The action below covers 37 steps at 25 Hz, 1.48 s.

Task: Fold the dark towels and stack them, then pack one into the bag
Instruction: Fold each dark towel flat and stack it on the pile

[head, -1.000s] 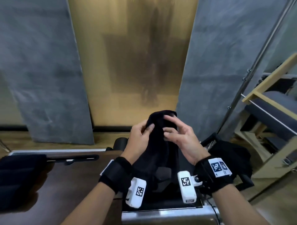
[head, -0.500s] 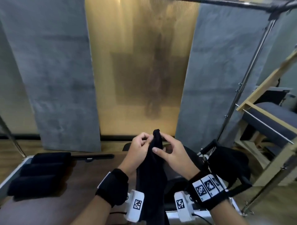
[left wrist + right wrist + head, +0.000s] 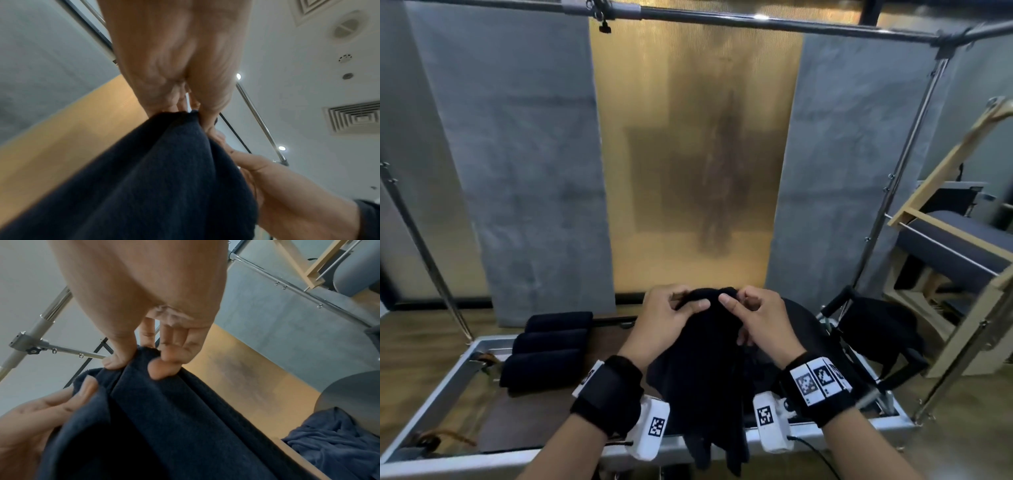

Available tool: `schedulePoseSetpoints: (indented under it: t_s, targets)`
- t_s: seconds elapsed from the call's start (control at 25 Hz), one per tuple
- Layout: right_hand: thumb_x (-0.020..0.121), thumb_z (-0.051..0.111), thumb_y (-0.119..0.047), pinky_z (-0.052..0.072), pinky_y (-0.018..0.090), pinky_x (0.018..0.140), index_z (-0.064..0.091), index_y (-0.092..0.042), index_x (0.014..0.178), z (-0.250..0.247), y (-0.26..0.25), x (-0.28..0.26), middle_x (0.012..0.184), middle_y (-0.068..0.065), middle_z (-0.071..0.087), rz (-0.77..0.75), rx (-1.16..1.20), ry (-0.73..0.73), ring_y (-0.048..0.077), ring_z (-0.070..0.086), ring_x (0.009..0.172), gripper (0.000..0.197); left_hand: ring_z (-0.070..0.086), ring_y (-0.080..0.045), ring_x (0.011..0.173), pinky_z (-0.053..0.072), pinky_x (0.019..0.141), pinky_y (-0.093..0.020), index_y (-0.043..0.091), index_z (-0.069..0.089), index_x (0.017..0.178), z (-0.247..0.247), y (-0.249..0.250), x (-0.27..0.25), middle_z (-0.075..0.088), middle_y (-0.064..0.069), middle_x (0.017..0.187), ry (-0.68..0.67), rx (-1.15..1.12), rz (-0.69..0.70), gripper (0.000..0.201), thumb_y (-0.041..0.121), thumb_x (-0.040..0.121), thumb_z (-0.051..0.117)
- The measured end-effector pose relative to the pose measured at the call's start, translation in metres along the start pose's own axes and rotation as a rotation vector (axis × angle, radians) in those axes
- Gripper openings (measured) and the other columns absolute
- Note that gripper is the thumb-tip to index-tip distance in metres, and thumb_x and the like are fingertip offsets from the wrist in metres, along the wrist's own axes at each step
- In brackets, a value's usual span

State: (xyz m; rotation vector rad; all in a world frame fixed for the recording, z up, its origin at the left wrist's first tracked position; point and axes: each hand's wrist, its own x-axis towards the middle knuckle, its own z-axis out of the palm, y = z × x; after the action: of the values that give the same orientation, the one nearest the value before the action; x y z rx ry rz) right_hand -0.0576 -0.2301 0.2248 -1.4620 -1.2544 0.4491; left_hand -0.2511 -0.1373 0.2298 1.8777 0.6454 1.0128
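Left hand [image 3: 666,317] and right hand [image 3: 756,318] each pinch the dark towel's [image 3: 702,370] top edge. Advise drawing the hands apart, levelling corners before folding.

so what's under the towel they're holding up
The dark towel, pinched by left hand and right hand, hangs over the metal-framed bench. What lies directly beneath is covered.

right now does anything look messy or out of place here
Only the crumpled dark cloth heaped unfolded at the right, unlike the three neat towels stacked at left. Both hands pinch the hanging towel's top edge.
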Motion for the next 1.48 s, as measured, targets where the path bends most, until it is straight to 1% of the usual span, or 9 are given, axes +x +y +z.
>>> schedulePoseSetpoints:
  t_s: [0.16,0.24,0.36,0.48,0.56,0.72,0.92,1.2,1.48]
  targets:
    - [0.090,0.076,-0.044,0.061,0.047,0.072,0.066,-0.024,0.098,0.047,-0.019,-0.033,0.089,-0.005,0.070,-0.033,-0.137,0.120,0.017,0.071,0.076,0.024,0.072,-0.013,0.082,0.055,0.074,-0.030,0.011,0.079,0.093,-0.026,0.003,-0.027,0.077,0.006,0.084,0.060,-0.037,-0.037,0.032,0.036,0.104,0.063]
    - [0.090,0.080,-0.031,0.059,0.029,0.089,0.058,-0.038,0.131,0.063,-0.031,-0.047,0.123,-0.010,0.066,-0.138,-0.031,0.051,0.008,0.070,0.099,0.047,0.060,-0.019,0.069,0.044,0.066,-0.033,-0.003,0.071,0.087,-0.036,0.002,-0.037,0.065,-0.005,0.072,0.092,-0.060,-0.104,0.061,0.053,0.101,0.053]
    - [0.083,0.084,-0.036,0.052,0.023,0.099,0.059,-0.040,0.137,0.086,-0.050,-0.060,0.133,-0.017,0.064,-0.199,-0.018,-0.157,0.006,0.063,0.120,0.060,0.070,-0.032,0.076,0.051,0.073,-0.037,-0.001,0.075,0.092,-0.050,-0.001,-0.048,0.076,-0.015,0.081,0.092,-0.128,-0.219,0.066,0.055,0.107,0.044]
    - [0.080,0.086,-0.029,0.057,0.039,0.088,0.075,-0.026,0.114,0.107,-0.059,-0.061,0.108,-0.012,0.075,-0.266,-0.071,-0.054,0.007,0.070,0.102,0.037,0.076,-0.024,0.095,0.058,0.086,-0.037,0.009,0.078,0.098,-0.064,0.003,-0.057,0.080,-0.011,0.093,0.070,-0.116,-0.284,0.062,0.057,0.108,0.040]
    - [0.085,0.082,-0.031,0.056,0.049,0.074,0.078,-0.019,0.090,0.114,-0.067,-0.056,0.083,-0.006,0.076,-0.269,-0.082,0.034,0.014,0.071,0.080,0.013,0.074,-0.015,0.097,0.058,0.076,-0.021,0.017,0.071,0.107,-0.074,0.003,-0.065,0.077,-0.004,0.098,0.080,-0.164,-0.268,0.057,0.065,0.100,0.042]
    - [0.094,0.073,-0.042,0.043,0.046,0.058,0.063,-0.001,0.067,0.125,-0.078,-0.050,0.060,0.017,0.059,-0.138,-0.039,0.127,0.023,0.050,0.057,0.051,0.067,0.002,0.105,0.052,0.080,-0.016,0.036,0.040,0.123,-0.090,-0.008,-0.092,0.060,0.010,0.122,-0.047,-0.047,-0.137,0.077,0.075,0.070,0.082]
    - [0.096,0.072,-0.043,0.032,0.023,0.049,0.066,-0.002,0.073,0.126,-0.076,-0.056,0.060,-0.002,0.056,0.024,0.199,0.032,0.005,0.043,0.050,0.047,0.074,-0.016,0.095,0.056,0.092,-0.034,0.017,0.075,0.090,-0.112,-0.011,-0.102,0.076,0.006,0.094,0.091,-0.060,0.005,0.007,0.019,0.093,0.081]
    - [0.094,0.076,-0.033,0.030,0.024,0.043,0.061,0.001,0.090,0.135,-0.074,-0.068,0.063,0.008,0.053,0.075,0.322,-0.112,0.017,0.041,0.046,0.037,0.074,-0.012,0.102,0.058,0.089,-0.028,0.020,0.073,0.106,-0.096,-0.008,-0.108,0.079,0.000,0.103,0.010,-0.116,-0.006,0.030,0.049,0.097,0.071]
    - [0.101,0.067,-0.032,0.032,0.020,0.039,0.055,-0.001,0.079,0.096,-0.056,-0.065,0.058,0.003,0.051,0.062,0.307,0.077,0.008,0.042,0.041,0.040,0.074,-0.014,0.093,0.057,0.085,-0.038,0.018,0.079,0.091,-0.101,-0.015,-0.101,0.080,0.000,0.091,0.170,-0.150,-0.033,0.015,0.025,0.101,0.071]
